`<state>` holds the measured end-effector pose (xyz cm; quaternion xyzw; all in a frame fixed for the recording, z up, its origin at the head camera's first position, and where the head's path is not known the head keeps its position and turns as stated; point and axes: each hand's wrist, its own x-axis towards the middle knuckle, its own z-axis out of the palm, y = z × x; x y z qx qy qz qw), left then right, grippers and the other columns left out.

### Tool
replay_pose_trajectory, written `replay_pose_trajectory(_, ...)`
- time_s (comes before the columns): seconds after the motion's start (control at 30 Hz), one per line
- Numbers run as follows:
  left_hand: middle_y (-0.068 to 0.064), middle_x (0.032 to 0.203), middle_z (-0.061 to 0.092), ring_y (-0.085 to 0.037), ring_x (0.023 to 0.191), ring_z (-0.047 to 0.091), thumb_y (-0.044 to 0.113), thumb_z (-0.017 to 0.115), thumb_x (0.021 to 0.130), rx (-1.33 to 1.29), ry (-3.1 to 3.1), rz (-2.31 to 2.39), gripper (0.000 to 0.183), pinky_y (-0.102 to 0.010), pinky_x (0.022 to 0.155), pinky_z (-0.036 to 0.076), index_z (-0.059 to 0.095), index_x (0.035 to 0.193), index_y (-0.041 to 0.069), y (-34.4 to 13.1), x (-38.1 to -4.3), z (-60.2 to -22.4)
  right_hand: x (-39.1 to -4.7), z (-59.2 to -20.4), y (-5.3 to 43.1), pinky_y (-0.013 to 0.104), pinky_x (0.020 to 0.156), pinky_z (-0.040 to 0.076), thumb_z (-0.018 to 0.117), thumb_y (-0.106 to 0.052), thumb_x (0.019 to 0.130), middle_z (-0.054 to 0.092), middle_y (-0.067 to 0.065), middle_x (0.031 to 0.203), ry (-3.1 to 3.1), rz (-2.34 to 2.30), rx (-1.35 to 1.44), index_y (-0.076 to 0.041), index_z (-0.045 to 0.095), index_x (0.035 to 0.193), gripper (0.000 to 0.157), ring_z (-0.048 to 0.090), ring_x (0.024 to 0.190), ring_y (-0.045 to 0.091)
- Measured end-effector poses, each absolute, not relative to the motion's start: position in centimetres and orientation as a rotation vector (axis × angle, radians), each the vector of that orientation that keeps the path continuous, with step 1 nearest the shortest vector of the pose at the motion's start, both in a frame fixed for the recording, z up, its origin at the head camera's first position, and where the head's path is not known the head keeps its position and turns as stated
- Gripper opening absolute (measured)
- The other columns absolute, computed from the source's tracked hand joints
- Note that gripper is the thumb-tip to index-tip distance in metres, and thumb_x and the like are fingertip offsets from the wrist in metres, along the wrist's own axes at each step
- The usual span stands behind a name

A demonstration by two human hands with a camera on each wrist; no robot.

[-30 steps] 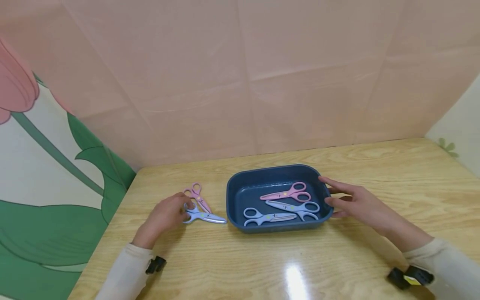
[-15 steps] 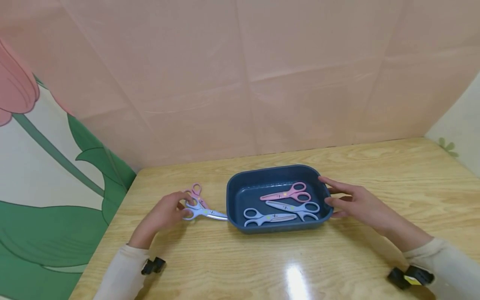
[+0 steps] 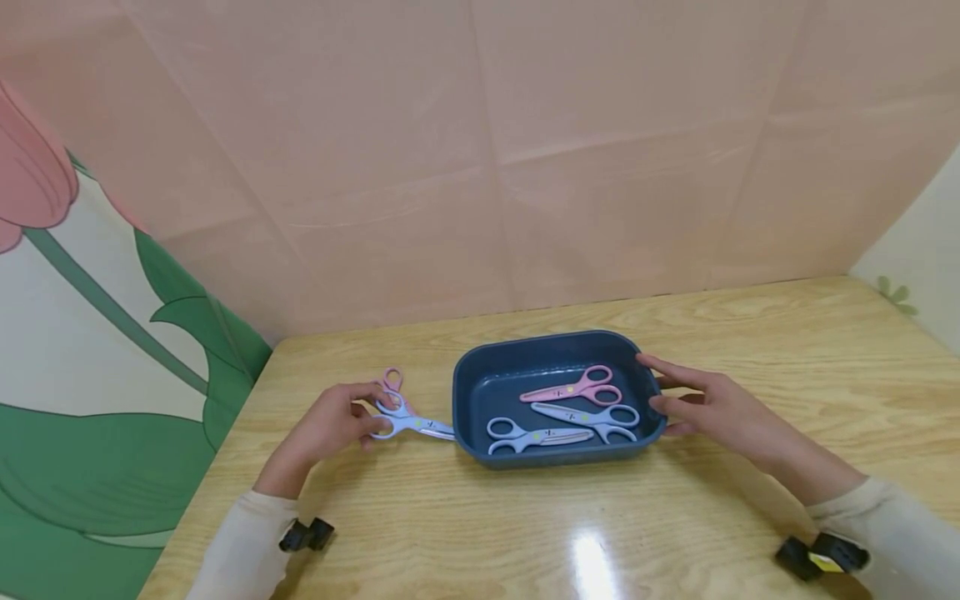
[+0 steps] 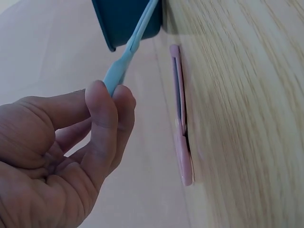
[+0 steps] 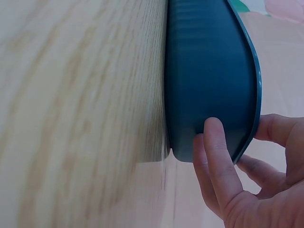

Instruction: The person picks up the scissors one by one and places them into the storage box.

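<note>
My left hand (image 3: pixel 341 421) pinches the handle end of light blue scissors (image 3: pixel 412 423), thumb against fingers. In the left wrist view these blue scissors (image 4: pixel 121 66) are raised off the table, blades slanting toward the bin. Pink scissors (image 4: pixel 180 118) lie on the table beside them, partly covered in the head view. A dark blue rectangular bin (image 3: pixel 495 354) stands at the centre. Inside lie pink scissors (image 3: pixel 573 388) and two light blue scissors, one pair (image 3: pixel 588 417) to the right, another (image 3: pixel 536 437) in front. My right hand (image 3: pixel 708 404) holds the bin's right end, fingertips at rim and outer wall.
The wood-grain table (image 3: pixel 525 533) runs back to a pink sheet (image 3: pixel 480 167). A wall with a painted tulip (image 3: pixel 97 333) borders the left side, a pale wall (image 3: pixel 918 258) the right. Both wrists carry small black devices (image 3: pixel 306 535).
My left hand has lifted the blue scissors from the table and shifted them slightly right and back, over the pink pair. The right hand and the bin have stayed put.
</note>
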<state>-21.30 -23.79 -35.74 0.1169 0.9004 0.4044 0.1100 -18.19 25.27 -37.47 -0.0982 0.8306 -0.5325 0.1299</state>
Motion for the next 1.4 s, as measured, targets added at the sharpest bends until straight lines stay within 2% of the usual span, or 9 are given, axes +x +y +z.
replay_pose_trajectory(0.23,-0.017,0.103,0.071,-0.016,0.051,0.063,-0.002,0.076,0.081,0.250,2.707,1.186,0.019,-0.040,0.053,0.058,0.075,0.099,0.005,-23.2,-21.2,-35.6,-18.2,-37.5,25.3,0.032,0.077,0.063,0.061,-0.026,0.099,0.039,0.036,0.147,2.418,-1.542,-0.288,-0.020,0.029,0.158,0.067,0.071,0.102,0.017)
replay_pose_trajectory(0.33,-0.020,0.117,0.070,-0.015,0.051,0.065,-0.001,0.078,0.080,0.202,2.735,1.162,0.021,-0.035,0.051,0.056,0.077,0.100,0.006,-23.1,-21.2,-35.7,-18.2,-37.5,25.3,0.032,0.077,0.063,0.061,-0.025,0.099,0.040,0.036,0.146,2.419,-1.549,-0.296,-0.019,0.029,0.157,0.067,0.071,0.101,0.016)
replay_pose_trajectory(0.47,-0.027,0.139,0.056,-0.016,0.053,0.067,-0.001,0.078,0.081,0.192,2.746,1.155,0.022,-0.034,0.051,0.056,0.078,0.102,0.005,-23.0,-21.2,-35.7,-18.1,-37.4,25.2,0.032,0.077,0.063,0.062,-0.026,0.099,0.040,0.036,0.146,2.422,-1.550,-0.302,-0.018,0.030,0.157,0.067,0.071,0.102,0.017)
replay_pose_trajectory(0.57,-0.029,0.144,0.050,-0.015,0.052,0.067,0.001,0.079,0.080,0.186,2.764,1.131,0.022,-0.031,0.049,0.055,0.078,0.102,0.006,-22.9,-21.1,-35.7,-18.2,-37.4,25.2,0.032,0.077,0.063,0.062,-0.026,0.099,0.039,0.036,0.146,2.422,-1.548,-0.303,-0.019,0.030,0.157,0.067,0.070,0.103,0.018)
replay_pose_trajectory(0.7,-0.027,0.144,0.051,-0.014,0.049,0.065,0.003,0.080,0.080,0.151,2.783,1.101,0.022,-0.031,0.046,0.053,0.079,0.101,0.009,-22.8,-21.1,-35.6,-18.2,-37.4,25.2,0.032,0.077,0.063,0.062,-0.026,0.099,0.039,0.036,0.146,2.424,-1.547,-0.306,-0.019,0.030,0.157,0.067,0.070,0.103,0.018)
replay_pose_trajectory(0.83,-0.024,0.143,0.054,-0.013,0.042,0.058,0.005,0.081,0.080,0.127,2.793,1.082,0.023,-0.037,0.044,0.053,0.079,0.102,0.012,-22.7,-21.1,-35.5,-18.2,-37.4,25.3,0.032,0.077,0.063,0.061,-0.025,0.099,0.039,0.037,0.146,2.419,-1.548,-0.301,-0.018,0.030,0.157,0.066,0.071,0.101,0.019)
replay_pose_trajectory(1.03,-0.008,0.138,0.063,-0.013,0.037,0.050,0.007,0.081,0.080,0.145,2.814,1.072,0.024,-0.045,0.043,0.053,0.079,0.103,0.014,-22.6,-21.0,-35.5,-18.2,-37.5,25.2,0.033,0.076,0.063,0.061,-0.026,0.099,0.040,0.036,0.146,2.413,-1.552,-0.294,-0.018,0.030,0.157,0.066,0.070,0.102,0.018)
replay_pose_trajectory(1.27,-0.002,0.125,0.071,-0.010,0.035,0.041,0.008,0.082,0.079,0.110,2.826,1.058,0.028,-0.027,0.035,0.043,0.078,0.105,0.019,-22.4,-21.0,-35.5,-18.2,-37.5,25.2,0.033,0.077,0.063,0.061,-0.026,0.099,0.040,0.036,0.146,2.420,-1.539,-0.290,-0.019,0.030,0.157,0.066,0.070,0.103,0.020)
replay_pose_trajectory(1.4,-0.004,0.121,0.073,-0.011,0.037,0.042,0.007,0.082,0.079,0.097,2.831,1.068,0.030,-0.025,0.036,0.041,0.078,0.105,0.020,-22.3,-21.1,-35.5,-18.2,-37.5,25.2,0.033,0.077,0.063,0.061,-0.026,0.100,0.039,0.036,0.147,2.423,-1.525,-0.285,-0.020,0.029,0.158,0.066,0.069,0.105,0.024)
